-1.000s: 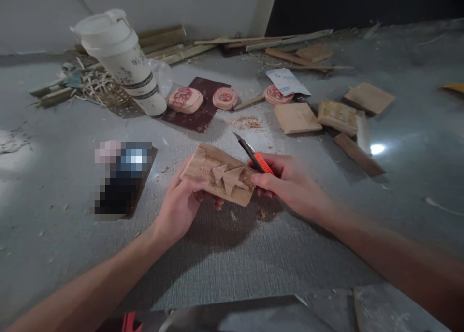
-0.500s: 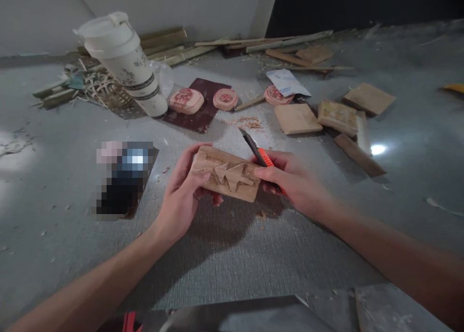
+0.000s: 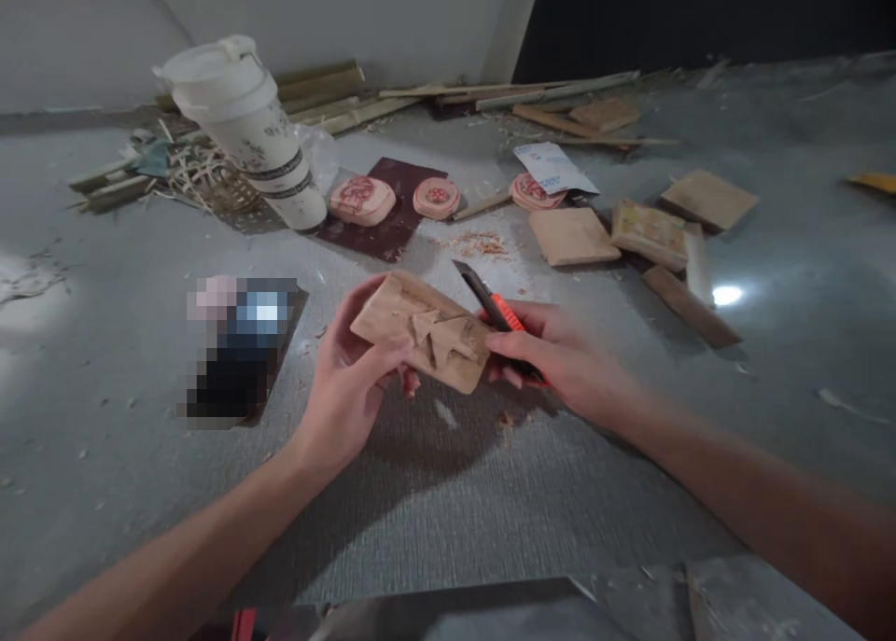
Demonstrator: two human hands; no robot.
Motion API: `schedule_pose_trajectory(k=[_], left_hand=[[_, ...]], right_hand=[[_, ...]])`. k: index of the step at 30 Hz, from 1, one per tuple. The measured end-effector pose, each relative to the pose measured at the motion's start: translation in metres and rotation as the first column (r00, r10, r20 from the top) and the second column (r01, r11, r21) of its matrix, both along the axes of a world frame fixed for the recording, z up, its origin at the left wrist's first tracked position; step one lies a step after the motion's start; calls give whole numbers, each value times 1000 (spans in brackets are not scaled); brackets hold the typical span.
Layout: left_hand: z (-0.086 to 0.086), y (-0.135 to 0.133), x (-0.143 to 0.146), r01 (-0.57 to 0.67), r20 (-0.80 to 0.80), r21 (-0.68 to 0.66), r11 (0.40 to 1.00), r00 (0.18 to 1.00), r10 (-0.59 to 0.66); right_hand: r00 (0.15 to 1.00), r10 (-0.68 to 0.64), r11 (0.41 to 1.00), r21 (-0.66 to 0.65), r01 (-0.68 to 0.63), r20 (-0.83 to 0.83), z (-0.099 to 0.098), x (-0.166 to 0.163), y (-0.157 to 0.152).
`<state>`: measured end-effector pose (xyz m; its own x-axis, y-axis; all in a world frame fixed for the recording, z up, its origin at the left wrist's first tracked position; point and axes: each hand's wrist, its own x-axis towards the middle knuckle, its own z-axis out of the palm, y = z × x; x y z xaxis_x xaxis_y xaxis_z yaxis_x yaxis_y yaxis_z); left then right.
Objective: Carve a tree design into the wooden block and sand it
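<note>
A small carved wood block with raised pointed shapes on its face is held above the grey mat. My left hand grips its left end from below, fingers curled under it. My right hand steadies the block's right end with the thumb and is closed on an orange utility knife, whose dark blade points up and away from the block.
A white lidded cup stands at the back left near woven scraps. Red-marked carved pieces lie on dark sandpaper. Several wood blanks lie to the right. A blurred dark object sits left of my hands.
The block has tilted again, its left end raised and turned in my hands. Both hands stay on it and the knife stays in my right hand.
</note>
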<state>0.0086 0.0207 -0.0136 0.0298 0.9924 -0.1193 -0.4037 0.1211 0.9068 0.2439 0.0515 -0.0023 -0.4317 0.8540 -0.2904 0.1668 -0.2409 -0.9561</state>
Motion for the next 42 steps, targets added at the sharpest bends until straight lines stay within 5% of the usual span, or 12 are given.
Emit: schedule_pose_trajectory(k=[6, 9, 12, 17, 22, 35, 42], left_hand=[[-3, -2, 3, 25, -59, -54, 998, 998, -28], [-2, 0, 3, -22, -58, -99, 995, 998, 16], [-2, 2, 1, -65, -67, -149, 987, 996, 56], [-3, 3, -1, -104, -82, -185, 977, 993, 90], [-3, 1, 0, -118, -81, -199, 973, 991, 104], [11, 5, 2, 20, 111, -160, 987, 994, -2], [13, 4, 4, 53, 184, -156, 986, 983, -24]], right_hand=[[978, 200, 973, 104, -205, 60, 7, -1, -7], [993, 62, 985, 152, -78, 105, 6, 2, -3], [959, -119, 940, 340, 26, 257, 5, 10, 6], [809, -296, 801, 593, -78, 507, 1, 19, 19], [846, -249, 700, 691, -180, 473, -8, 17, 22], [846, -222, 648, 722, -244, 485, -10, 16, 19], [860, -185, 669, 702, -244, 476, -12, 16, 19]])
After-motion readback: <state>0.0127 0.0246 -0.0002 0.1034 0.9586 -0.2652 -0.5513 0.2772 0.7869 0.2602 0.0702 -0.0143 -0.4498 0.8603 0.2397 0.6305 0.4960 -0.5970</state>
